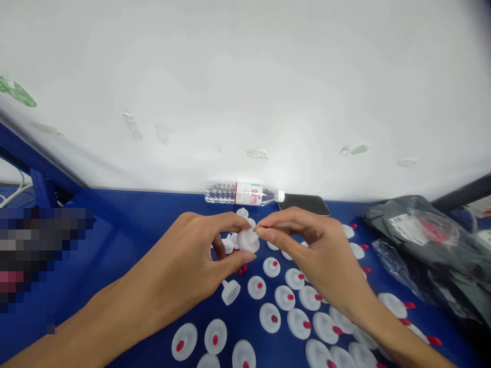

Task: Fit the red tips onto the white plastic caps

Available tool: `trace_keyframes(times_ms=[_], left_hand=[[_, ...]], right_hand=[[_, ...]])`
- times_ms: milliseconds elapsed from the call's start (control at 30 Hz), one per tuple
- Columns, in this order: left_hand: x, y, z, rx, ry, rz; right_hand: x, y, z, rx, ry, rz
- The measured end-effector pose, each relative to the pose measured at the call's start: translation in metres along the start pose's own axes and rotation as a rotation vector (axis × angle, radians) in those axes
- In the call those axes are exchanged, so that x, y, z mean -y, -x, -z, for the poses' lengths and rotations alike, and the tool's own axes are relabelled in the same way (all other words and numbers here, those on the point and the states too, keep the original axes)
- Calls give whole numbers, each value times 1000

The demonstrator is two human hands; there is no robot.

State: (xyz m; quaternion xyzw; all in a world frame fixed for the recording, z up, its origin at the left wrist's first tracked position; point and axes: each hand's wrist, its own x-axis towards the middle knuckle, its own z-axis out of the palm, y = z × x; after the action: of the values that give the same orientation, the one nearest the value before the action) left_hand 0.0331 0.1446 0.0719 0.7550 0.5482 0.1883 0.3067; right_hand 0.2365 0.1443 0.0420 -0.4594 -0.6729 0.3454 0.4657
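Note:
A white plastic disc piece (248, 241) is pinched between the thumb and fingers of my left hand (199, 248). Beside it, my right hand (307, 237) closes its thumb and index finger on a small red piece (264, 228), mostly covered by the fingertips, at the stem of the disc. Several white discs with red tips (284, 298) lie on the blue table below and to the right. Under my left hand rests a white disc without a red tip (230, 292), close to a few loose red pieces (241, 269).
A clear water bottle (245, 194) lies against the white wall (230, 92), with a dark flat device (307, 204) beside its cap. Dark plastic bags (429, 255) sit at the right of the blue table (126, 225). The far left is pixelated.

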Motion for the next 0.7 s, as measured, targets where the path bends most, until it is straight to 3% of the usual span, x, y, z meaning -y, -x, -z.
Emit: trace_keyframes(times_ms=[133,233,433,600,700], left_hand=[[-3,1,-2,-69,48,-16],[4,-2,-4,-36,24,-55],[26,-4,-3,-41,-298,-98],[51,0,-7,245,-554,-149],[68,4,-16,309,-599,-289]], right_hand=[[1,1,1,22,-22,-11],[3,1,3,18,-29,-1],[-9,3,3,69,241,35],[-33,6,-6,309,709,24],[-41,7,-9,363,798,-5]])
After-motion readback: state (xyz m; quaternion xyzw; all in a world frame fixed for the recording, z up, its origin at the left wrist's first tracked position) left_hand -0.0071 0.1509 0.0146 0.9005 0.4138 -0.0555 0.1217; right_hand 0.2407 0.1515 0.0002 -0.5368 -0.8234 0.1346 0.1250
